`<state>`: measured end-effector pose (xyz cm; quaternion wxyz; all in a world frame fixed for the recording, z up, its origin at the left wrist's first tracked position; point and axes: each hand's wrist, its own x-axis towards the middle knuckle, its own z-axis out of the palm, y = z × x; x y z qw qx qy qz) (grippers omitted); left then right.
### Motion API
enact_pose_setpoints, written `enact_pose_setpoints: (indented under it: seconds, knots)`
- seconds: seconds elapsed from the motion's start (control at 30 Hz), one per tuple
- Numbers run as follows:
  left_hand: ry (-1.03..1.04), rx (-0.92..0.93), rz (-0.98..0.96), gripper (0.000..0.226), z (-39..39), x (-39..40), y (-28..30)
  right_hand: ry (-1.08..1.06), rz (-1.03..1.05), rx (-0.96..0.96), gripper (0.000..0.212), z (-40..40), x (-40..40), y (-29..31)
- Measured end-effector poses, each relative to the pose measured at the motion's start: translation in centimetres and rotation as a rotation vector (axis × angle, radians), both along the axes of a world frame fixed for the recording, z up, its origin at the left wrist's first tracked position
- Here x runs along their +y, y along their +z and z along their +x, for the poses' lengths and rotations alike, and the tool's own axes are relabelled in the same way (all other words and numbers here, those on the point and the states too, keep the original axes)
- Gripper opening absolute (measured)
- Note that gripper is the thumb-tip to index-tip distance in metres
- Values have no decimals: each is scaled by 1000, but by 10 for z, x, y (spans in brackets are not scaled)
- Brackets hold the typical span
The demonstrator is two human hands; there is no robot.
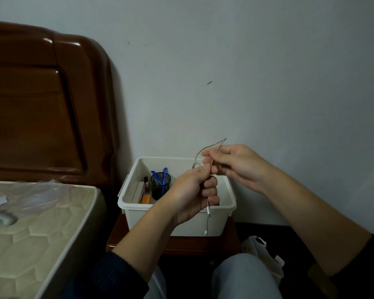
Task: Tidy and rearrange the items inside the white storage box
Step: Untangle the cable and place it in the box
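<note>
The white storage box (138,209) stands on a small wooden nightstand (181,244). Inside it are a dark mesh pen cup (159,186) with blue pens, an orange item (146,199) and a flat pale box at the left wall. Over the box, my left hand (192,193) grips a thin grey cable (207,219); its white plug ends hang down in front of the box. My right hand (231,164) pinches the upper stretch of the same cable, which loops up toward the wall.
A mattress (37,234) with clear plastic wrap and white items lies at the left, backed by a brown wooden headboard (41,104). A white bag (259,251) sits on the dark floor right of the nightstand. My knees are below.
</note>
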<state>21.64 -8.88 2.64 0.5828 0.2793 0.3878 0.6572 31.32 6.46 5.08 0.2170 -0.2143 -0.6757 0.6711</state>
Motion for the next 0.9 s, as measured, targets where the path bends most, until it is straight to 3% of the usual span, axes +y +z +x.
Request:
enact_pose_setpoints:
  seconds: [0.17, 0.5, 0.6, 0.67, 0.7, 0.73, 0.83, 0.9]
  knots:
    - [-78, 94, -26, 26, -1, -7, -3, -298, -98, 144, 21, -5, 20, 3]
    - [-170, 155, -50, 31, 0, -6, -3, -415, -144, 49, 31, -6, 20, 3]
    - [-160, 356, -114, 31, -6, -4, 3, -448, 192, -284, 35, 4, 12, 6]
    - [-130, 573, -184, 44, -14, -5, 10, -513, 599, -430, 21, 10, 8, 9]
    - [-108, 679, -213, 51, -17, -6, 15, -514, 721, -397, 8, 12, 4, 13]
    - [-84, 802, -228, 53, -20, -6, 21, -444, 780, -346, 13, 13, 0, 17]
    - [8, 1177, -202, 48, -25, -1, 39, 60, 777, -288, 70, 13, -12, 23]
    - [64, 1220, -148, 46, -28, 3, 45, 283, 790, -352, 80, 7, -20, 19]
